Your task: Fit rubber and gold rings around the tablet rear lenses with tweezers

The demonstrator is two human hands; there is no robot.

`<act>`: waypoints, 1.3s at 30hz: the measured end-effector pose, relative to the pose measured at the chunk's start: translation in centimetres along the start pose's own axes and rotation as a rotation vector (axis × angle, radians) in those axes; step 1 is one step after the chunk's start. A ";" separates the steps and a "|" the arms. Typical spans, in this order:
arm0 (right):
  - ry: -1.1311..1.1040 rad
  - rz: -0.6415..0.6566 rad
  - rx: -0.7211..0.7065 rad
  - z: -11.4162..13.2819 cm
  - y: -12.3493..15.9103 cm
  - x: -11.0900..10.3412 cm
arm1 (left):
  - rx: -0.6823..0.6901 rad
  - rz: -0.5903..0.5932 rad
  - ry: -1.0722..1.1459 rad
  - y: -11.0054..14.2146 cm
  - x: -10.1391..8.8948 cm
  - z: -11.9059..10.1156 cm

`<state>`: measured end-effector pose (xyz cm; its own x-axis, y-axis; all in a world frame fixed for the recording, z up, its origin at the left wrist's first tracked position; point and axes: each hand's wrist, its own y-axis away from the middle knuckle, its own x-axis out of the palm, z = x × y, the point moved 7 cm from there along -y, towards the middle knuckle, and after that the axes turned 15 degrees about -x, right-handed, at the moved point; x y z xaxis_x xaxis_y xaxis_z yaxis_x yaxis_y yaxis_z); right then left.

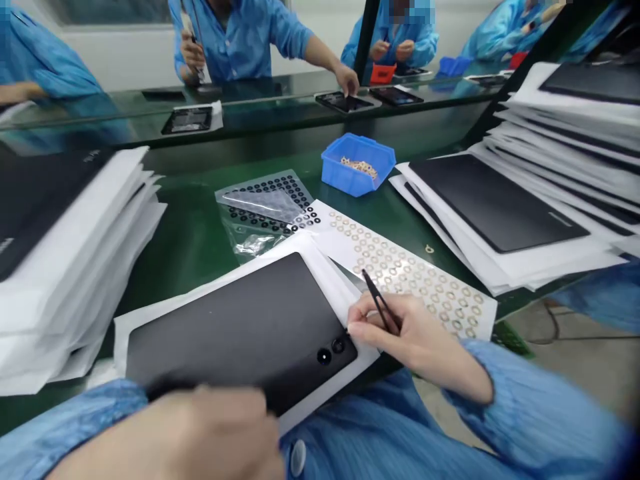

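Black tablet: The flat black tablet [235, 320] lies in the lower middle of the frame, tilted, on white paper [313, 257].
Round camera parts: Two dark circles [324, 356] sit close together near the tablet's lower right corner.
Right hand: The right hand [400, 330] is right of the tablet. Its fingers curl around black tweezers [376, 293], whose tips point to the upper left. Thumb and finger pinch by the tablet's edge; I cannot tell if they touch it.
Left hand: The left hand [185, 433] is blurry at the bottom, over the tablet's near edge. I cannot tell if it holds anything.
Ring sheet: A pale sheet with rows of gold-coloured rings [453, 287] lies partly behind the right hand.
Loose ring: One little ring [429, 249] lies alone on the green table [185, 253], right of the middle.
Blue bin: It [355, 180] sits in the upper middle with small pieces inside.
What could go wrong: The tweezers could scratch the tablet if the hand slips. The paper could slide if a sleeve drags it. The loose ring could get lost if something bumps it.
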<state>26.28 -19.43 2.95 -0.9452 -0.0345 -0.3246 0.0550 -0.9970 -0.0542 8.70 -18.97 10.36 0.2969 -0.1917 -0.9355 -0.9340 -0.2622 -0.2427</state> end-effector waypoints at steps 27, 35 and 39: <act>-0.019 -0.302 -0.019 -0.9 2.1 2.4 | -0.017 0.109 0.075 -3.1 6.2 4.7; 0.068 -0.179 -0.118 -0.6 1.9 2.0 | -0.034 0.081 0.118 -3.2 5.8 4.5; -0.200 -0.359 -0.164 -1.5 2.4 0.7 | -0.062 0.139 0.145 -3.6 5.8 4.0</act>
<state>26.23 -21.70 1.16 -0.9564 0.2835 -0.0697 -0.2533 -0.9246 -0.2847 12.97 -15.36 4.81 0.1955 -0.3632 -0.9110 -0.9553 -0.2807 -0.0930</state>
